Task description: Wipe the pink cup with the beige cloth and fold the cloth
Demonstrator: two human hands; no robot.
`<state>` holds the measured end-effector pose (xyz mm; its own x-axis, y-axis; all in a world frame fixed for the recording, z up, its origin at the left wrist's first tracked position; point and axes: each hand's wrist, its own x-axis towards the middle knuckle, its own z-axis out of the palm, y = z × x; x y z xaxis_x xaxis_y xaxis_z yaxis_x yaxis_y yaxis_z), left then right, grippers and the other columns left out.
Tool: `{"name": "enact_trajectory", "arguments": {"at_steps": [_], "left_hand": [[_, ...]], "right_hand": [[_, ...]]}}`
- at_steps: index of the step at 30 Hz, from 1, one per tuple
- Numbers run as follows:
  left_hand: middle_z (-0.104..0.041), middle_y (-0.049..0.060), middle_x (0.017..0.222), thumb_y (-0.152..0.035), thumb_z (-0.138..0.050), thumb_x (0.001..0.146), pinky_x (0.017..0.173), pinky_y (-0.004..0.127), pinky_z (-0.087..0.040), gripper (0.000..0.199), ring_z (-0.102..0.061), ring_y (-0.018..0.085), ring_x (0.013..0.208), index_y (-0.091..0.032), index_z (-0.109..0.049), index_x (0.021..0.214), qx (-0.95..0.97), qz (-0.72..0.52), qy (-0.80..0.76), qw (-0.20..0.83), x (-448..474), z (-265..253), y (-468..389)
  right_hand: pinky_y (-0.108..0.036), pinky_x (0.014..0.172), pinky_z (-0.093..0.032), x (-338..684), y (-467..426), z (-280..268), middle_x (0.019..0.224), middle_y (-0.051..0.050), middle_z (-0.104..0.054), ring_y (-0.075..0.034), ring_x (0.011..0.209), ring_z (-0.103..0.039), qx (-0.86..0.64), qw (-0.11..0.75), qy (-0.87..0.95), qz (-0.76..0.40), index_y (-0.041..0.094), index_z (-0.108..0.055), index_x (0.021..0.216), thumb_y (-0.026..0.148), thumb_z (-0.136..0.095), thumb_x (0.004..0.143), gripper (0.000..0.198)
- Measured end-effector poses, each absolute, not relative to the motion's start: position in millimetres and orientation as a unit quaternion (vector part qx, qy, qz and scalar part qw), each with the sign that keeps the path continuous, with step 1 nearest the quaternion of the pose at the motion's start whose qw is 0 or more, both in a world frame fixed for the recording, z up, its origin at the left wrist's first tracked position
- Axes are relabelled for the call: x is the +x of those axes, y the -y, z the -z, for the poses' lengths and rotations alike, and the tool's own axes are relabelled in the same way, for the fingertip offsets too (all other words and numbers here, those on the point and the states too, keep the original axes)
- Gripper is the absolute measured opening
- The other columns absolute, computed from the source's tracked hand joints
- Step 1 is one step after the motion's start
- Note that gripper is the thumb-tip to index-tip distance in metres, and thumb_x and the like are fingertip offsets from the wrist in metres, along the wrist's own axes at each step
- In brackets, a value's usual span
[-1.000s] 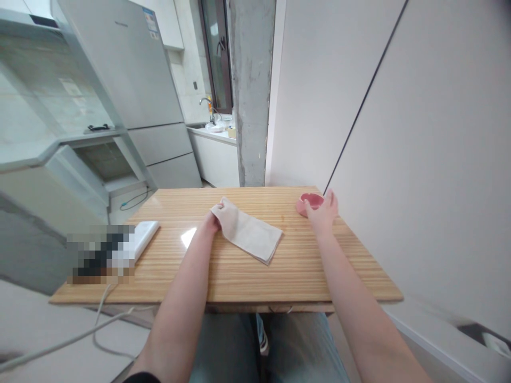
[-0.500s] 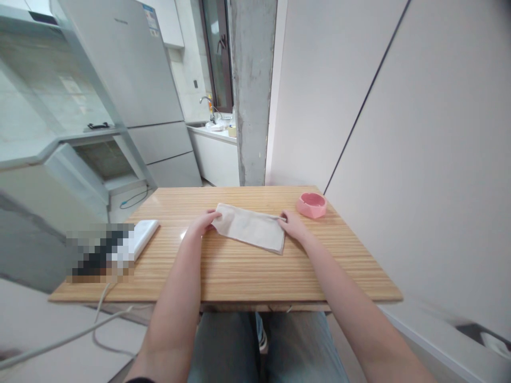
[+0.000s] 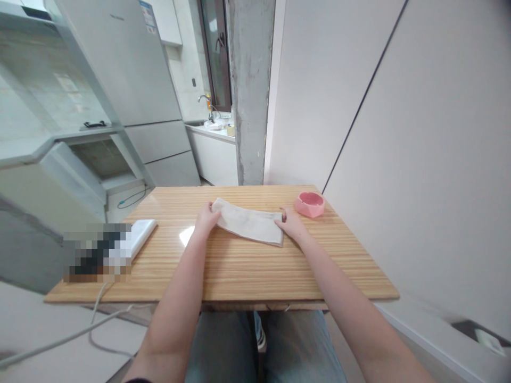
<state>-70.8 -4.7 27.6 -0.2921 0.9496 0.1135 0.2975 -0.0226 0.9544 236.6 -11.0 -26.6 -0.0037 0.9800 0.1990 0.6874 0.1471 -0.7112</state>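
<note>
A folded off-white cloth (image 3: 248,222) spans the space between my hands over the wooden table (image 3: 255,274). My left hand (image 3: 206,218) pinches its left end, thumb on the near face and fingers behind. At the right end, my right hand (image 3: 292,222) grips the cloth's edge between thumb and fingers. The cloth's left end looks a little raised, and its middle sags slightly. Just beyond my right hand sits a pink faceted ashtray (image 3: 310,205), apart from the cloth.
A white box-like object (image 3: 144,231) lies at the table's left, partly behind a blurred patch. A pale cable (image 3: 99,298) runs off that edge. A wall (image 3: 383,159) rises along the right side. A fridge (image 3: 120,69) and a sink counter stand beyond the table.
The cloth's left end has lifted slightly with my left hand, and its near edge has moved away from me. Both hands keep hold of it. The view has shifted slightly.
</note>
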Motion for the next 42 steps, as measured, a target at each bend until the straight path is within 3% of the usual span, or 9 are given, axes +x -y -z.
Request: {"name": "enact_trajectory", "arguments": {"at_steps": [3,5,8,12,21,25,32,37,42], "left_hand": [[-0.063,0.004,0.094,-0.020,-0.065,0.070,0.090,0.032,-0.041,0.033,-0.058,0.023,0.095,-0.024,-0.058,0.102,0.514,-0.598,-0.584,0.191,-45,-37,16],[-0.064,0.003,0.094,-0.020,-0.067,0.070,0.091,0.031,-0.041,0.036,-0.058,0.023,0.095,-0.025,-0.060,0.104,0.550,-0.612,-0.522,0.225,-23,-38,23],[-0.065,0.004,0.089,-0.018,-0.067,0.068,0.090,0.032,-0.042,0.026,-0.058,0.023,0.092,-0.022,-0.065,0.094,0.669,-0.518,-0.448,0.290,8,-29,31],[-0.065,0.006,0.097,-0.012,-0.058,0.072,0.086,0.031,-0.044,0.024,-0.059,0.021,0.093,-0.020,-0.065,0.094,0.829,-0.337,-0.389,0.220,32,-13,38],[-0.060,0.004,0.082,-0.027,-0.052,0.083,0.070,0.027,-0.042,0.014,-0.055,0.016,0.074,-0.017,-0.062,0.084,0.887,-0.241,-0.365,0.146,26,-18,45],[-0.056,0.004,0.071,-0.037,-0.028,0.094,0.072,0.028,-0.041,0.041,-0.052,0.016,0.073,-0.018,-0.053,0.068,0.831,-0.331,-0.411,0.176,15,-23,38],[-0.053,0.003,0.064,-0.038,-0.023,0.095,0.068,0.029,-0.038,0.045,-0.050,0.016,0.068,-0.018,-0.050,0.064,0.743,-0.411,-0.477,0.226,-3,-14,22],[-0.051,0.001,0.062,-0.035,-0.037,0.091,0.063,0.028,-0.033,0.035,-0.047,0.015,0.065,-0.019,-0.044,0.061,0.805,-0.318,-0.464,0.191,3,-11,25],[-0.047,0.000,0.059,-0.031,-0.040,0.089,0.059,0.028,-0.028,0.033,-0.043,0.014,0.061,-0.019,-0.040,0.057,0.825,-0.272,-0.462,0.178,13,-4,25]], "right_hand": [[-0.029,0.069,-0.044,224,14,26,0.069,0.003,-0.059,-0.015,0.066,-0.055,-0.559,0.352,0.705,-0.258,0.015,-0.048,0.132,0.021,-0.062,0.075,0.058],[-0.028,0.068,-0.044,216,16,25,0.068,0.004,-0.059,-0.013,0.064,-0.054,-0.530,0.367,0.712,-0.280,0.016,-0.050,0.130,0.017,-0.061,0.074,0.057],[-0.027,0.066,-0.043,211,16,26,0.064,0.006,-0.058,-0.013,0.062,-0.054,-0.518,0.391,0.697,-0.304,0.019,-0.051,0.127,0.014,-0.062,0.071,0.058],[-0.028,0.065,-0.045,214,11,29,0.066,0.005,-0.059,-0.014,0.063,-0.056,-0.503,0.397,0.689,-0.339,0.016,-0.049,0.128,0.013,-0.060,0.071,0.058],[-0.041,0.094,-0.045,213,16,24,0.108,-0.011,-0.060,-0.022,0.100,-0.056,-0.491,0.455,0.731,-0.132,0.018,-0.057,0.119,0.020,-0.046,0.085,0.036],[-0.042,0.103,-0.038,189,37,16,0.121,-0.011,-0.059,-0.022,0.117,-0.050,-0.419,0.373,0.818,-0.127,0.019,-0.058,0.119,0.027,-0.041,0.094,0.032],[-0.043,0.094,-0.041,173,79,-4,0.102,-0.016,-0.062,-0.028,0.102,-0.055,-0.521,0.190,0.830,-0.063,0.015,-0.068,0.091,0.050,-0.042,0.092,0.043],[-0.042,0.101,-0.036,238,96,-8,0.124,-0.020,-0.055,-0.032,0.116,-0.049,-0.605,0.147,0.780,-0.060,0.009,-0.047,0.135,0.040,-0.062,0.078,0.067],[-0.038,0.097,-0.040,343,97,-8,0.118,-0.017,-0.058,-0.031,0.111,-0.055,-0.695,0.022,0.712,-0.101,0.014,-0.051,0.136,0.032,-0.062,0.072,0.067]]}}
